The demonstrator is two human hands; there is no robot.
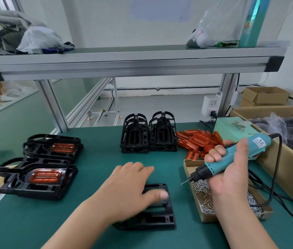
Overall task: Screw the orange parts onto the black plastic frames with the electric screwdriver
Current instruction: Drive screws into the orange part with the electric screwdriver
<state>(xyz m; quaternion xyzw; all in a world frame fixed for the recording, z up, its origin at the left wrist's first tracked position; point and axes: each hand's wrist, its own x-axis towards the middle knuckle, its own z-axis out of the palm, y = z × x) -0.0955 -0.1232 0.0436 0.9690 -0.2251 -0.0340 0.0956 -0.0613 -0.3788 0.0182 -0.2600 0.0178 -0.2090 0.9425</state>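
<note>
A black plastic frame (157, 217) lies flat on the green mat at the front centre. My left hand (133, 187) rests on top of it, fingers spread and blurred, covering its upper left part. My right hand (232, 169) grips a teal electric screwdriver (232, 157) with its bit pointing down-left, a small screw at the tip, above the edge of a cardboard screw box (201, 207). A heap of orange parts (197, 141) lies behind the box. Two upright stacks of bare black frames (148, 134) stand at the back centre.
Two piles of black frames with orange parts fitted (39, 169) sit at the left. A large cardboard box (286, 159) with bagged items lines the right edge. A pale green power unit (232, 128) stands behind the orange heap. An aluminium shelf (133, 63) crosses overhead.
</note>
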